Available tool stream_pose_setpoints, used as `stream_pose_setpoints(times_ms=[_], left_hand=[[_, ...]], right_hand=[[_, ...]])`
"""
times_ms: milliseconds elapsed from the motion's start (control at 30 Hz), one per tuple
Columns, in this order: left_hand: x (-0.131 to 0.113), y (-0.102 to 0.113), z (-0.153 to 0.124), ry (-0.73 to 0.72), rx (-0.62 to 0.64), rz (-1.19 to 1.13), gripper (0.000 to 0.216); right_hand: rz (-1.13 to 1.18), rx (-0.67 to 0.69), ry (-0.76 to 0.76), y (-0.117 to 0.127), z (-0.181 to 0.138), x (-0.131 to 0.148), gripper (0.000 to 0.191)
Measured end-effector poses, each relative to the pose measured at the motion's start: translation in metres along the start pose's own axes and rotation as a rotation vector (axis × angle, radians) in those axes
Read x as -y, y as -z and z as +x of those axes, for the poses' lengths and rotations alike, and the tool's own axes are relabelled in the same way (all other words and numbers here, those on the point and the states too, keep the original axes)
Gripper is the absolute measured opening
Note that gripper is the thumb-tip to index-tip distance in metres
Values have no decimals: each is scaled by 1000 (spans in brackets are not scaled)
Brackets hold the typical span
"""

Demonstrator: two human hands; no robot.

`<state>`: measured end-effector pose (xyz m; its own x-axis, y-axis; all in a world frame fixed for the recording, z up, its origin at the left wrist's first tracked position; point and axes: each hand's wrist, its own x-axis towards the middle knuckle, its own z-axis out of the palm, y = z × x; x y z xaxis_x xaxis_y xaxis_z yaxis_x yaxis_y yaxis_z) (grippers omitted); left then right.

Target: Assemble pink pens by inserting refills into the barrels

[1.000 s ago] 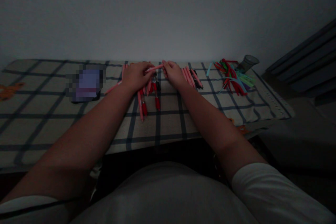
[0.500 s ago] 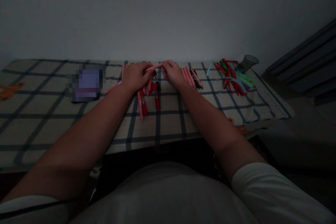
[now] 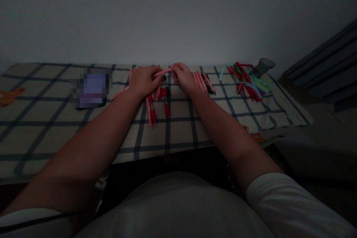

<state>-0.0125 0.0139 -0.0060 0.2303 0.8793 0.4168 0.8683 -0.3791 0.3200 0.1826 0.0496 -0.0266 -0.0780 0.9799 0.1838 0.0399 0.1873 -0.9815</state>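
A slim pink pen (image 3: pixel 164 71) spans the gap between my two hands at the back of the table. My left hand (image 3: pixel 145 81) is closed on its left part, thumb and fingers pinching it. The pen's right end is gripped by the fingertips of my right hand (image 3: pixel 182 75). Beneath and in front of my left hand lies a loose pile of pink pens (image 3: pixel 149 111), some with red parts (image 3: pixel 167 109) and black parts; my hand hides much of it. A row of pink pens with black parts (image 3: pixel 201 81) lies just right of my right hand.
A checked cloth (image 3: pixel 178 130) covers the table, which meets a plain wall (image 3: pixel 178 18). At the left lies a blurred-out phone-like object (image 3: pixel 93 88). Coloured strips (image 3: pixel 248 83), red, green and blue, lie at the right beside a see-through cup (image 3: pixel 263 67).
Almost nothing differs. My right hand has shifted very slightly up and left at the pen's end; my left hand keeps its place.
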Motion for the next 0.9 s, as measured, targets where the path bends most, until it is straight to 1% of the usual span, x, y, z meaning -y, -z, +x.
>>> stream_pose_setpoints(times_ms=[133,233,400,633,900], left_hand=[[0,0,0,2,1,-17,48],[2,-2,1,2,-7,-16,46],[4,-4,2,5,-14,-8,42],[2,-2,1,9,-1,-15,44],[4,-3,2,16,-13,-10,46]], right_hand=[[-65,-5,11,0,-4,3,61],[-73,-8,-16,-1,-4,4,66],[-75,-21,-21,-2,-4,4,65],[-109,-21,4,1,-10,10,60],[-84,-20,26,2,-2,0,52]])
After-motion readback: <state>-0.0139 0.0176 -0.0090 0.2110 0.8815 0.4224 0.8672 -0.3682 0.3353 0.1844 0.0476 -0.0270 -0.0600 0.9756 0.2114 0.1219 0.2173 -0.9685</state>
